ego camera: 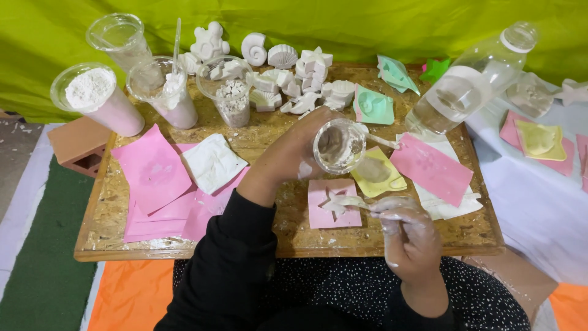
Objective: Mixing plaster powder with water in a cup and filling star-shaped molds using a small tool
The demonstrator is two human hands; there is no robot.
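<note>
Head view: left hand [297, 150] grips a tilted plastic cup [339, 145] of plaster mix above the pink star mould [334, 204], while right hand [409, 230] pinches a spatula [350, 202], spreading plaster into it.

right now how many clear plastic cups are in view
5, maybe more hidden: four at the table's back left, one of white powder, one tilted behind it, one with a stirrer, one of chunks; one in the left hand.
</note>
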